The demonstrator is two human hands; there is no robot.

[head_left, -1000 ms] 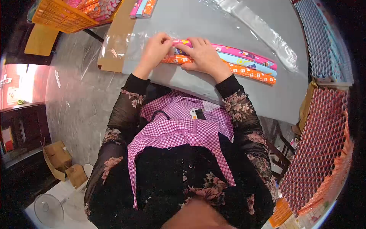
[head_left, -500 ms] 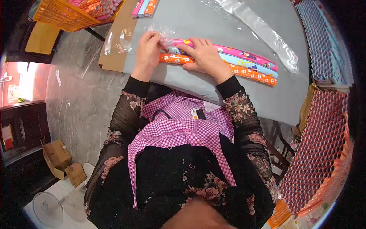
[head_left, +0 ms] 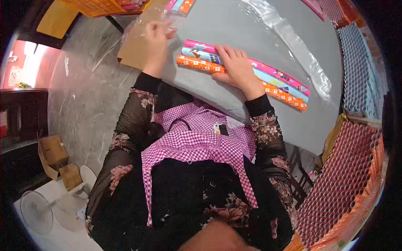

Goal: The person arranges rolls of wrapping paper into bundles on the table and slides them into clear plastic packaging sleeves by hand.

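Three wrapping paper rolls, pink, light blue and orange [head_left: 282, 93], lie side by side on the grey table cover [head_left: 205, 85]. My right hand [head_left: 239, 70] lies across them near their middle, fingers over the far pink roll and thumb by the orange one. Left of the rolls and apart from them, my raised left hand [head_left: 155, 39] is closed, its fingertips pinched on a bit of clear plastic film [head_left: 171, 31]. The film is blurred and hard to make out.
A long clear plastic sleeve stack [head_left: 289, 39] lies at the far right of the table. Another set of rolls [head_left: 182, 6] is at the far edge, near an orange basket [head_left: 94, 6]. Stacked rolls [head_left: 341, 180] stand on the right; cardboard [head_left: 136, 52] lies at left.
My left hand has moved up and left, away from the rolls' left end, which now shows uncovered. My right hand stays on the rolls. The view has shifted slightly.
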